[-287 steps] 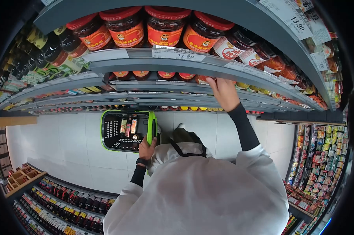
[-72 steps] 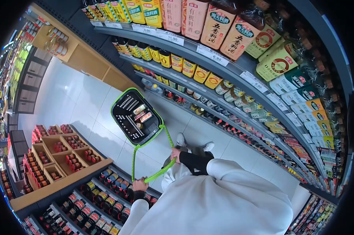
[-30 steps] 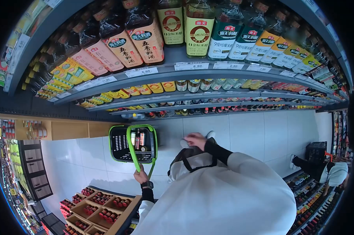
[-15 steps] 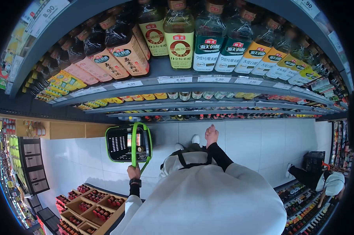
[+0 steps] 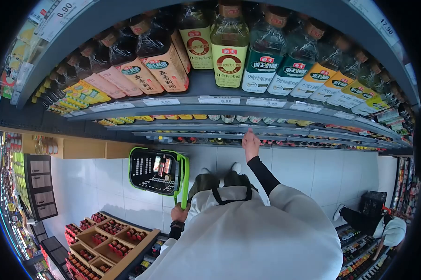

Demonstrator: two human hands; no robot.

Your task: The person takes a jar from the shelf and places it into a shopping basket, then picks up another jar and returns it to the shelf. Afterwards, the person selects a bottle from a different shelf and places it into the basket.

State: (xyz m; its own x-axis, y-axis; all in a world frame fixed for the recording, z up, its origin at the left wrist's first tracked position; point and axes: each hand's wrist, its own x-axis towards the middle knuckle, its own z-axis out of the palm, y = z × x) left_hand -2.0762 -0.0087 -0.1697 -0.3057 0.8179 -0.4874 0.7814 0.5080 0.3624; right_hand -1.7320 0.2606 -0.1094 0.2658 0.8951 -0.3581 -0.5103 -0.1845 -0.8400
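Slim labelled bottles [image 5: 167, 165] lie in a black-and-green plastic basket [image 5: 142, 172], left of two white shoes [image 5: 236, 167], with a compartmented tan wooden rack [image 5: 135, 255] behind it

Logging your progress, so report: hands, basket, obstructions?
Left hand on green handle. Right hand near shelves, apparently empty. Shopping basket holds labelled containers. Another person far right, well apart.

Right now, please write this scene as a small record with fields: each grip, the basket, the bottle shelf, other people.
Left grip: closed on green handle
Right grip: held out before lower shelves; no item visible
Basket: black, green rim, few packaged items inside
Bottle shelf: bottles standing, price labels along edge
Other person: view's right side, near dark container
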